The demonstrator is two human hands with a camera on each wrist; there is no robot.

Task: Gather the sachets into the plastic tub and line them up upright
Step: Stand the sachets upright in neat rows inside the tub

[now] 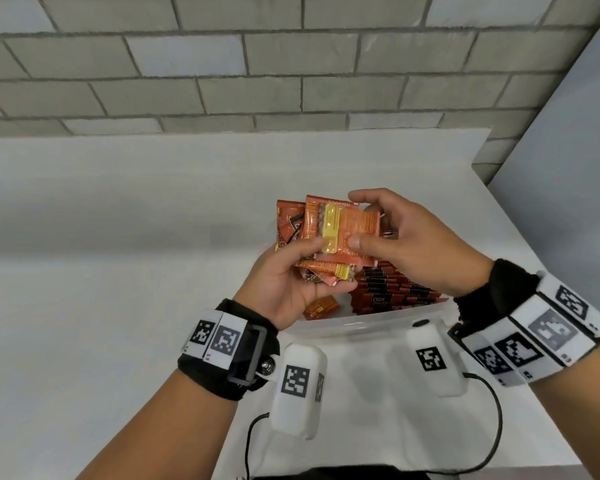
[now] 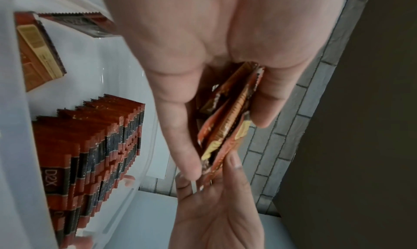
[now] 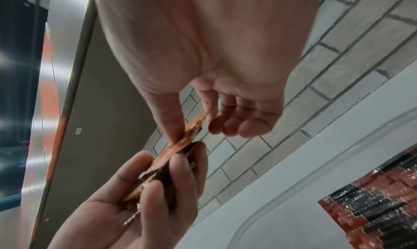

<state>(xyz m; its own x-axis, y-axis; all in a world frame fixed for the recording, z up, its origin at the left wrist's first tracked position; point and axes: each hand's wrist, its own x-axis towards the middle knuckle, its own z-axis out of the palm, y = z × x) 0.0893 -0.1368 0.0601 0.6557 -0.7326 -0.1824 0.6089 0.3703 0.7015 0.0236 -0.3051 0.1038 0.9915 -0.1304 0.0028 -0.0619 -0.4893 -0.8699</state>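
Already much of the job looks done: a long row of sachets (image 1: 394, 289) stands upright and packed edge to edge inside the clear plastic tub (image 1: 361, 323), which sits on the white worktop (image 1: 118, 237) just in front of the person. The left wrist view shows that row running along one side of the tub, with bare floor beside it.

What is left is partly in the hands. The left hand (image 1: 291, 282) is curled round a loose bundle of sachets (image 1: 329, 233), thumb on the near face and fingers behind, held above the tub. The right hand (image 1: 406, 244) pinches the front sachet of that bundle between thumb and forefinger, its other fingers hanging free behind. From the way the bundle fans out at odd angles, I judge that the person is squaring it up or picking one off to place.

At least two more sachets lie flat on the tub floor: one orange sachet (image 1: 321, 306) below the left hand, and in the left wrist view another dark sachet (image 2: 79, 23) near it. These also need standing up. Whether any sachets remain outside the tub I cannot tell; none shows on the worktop.
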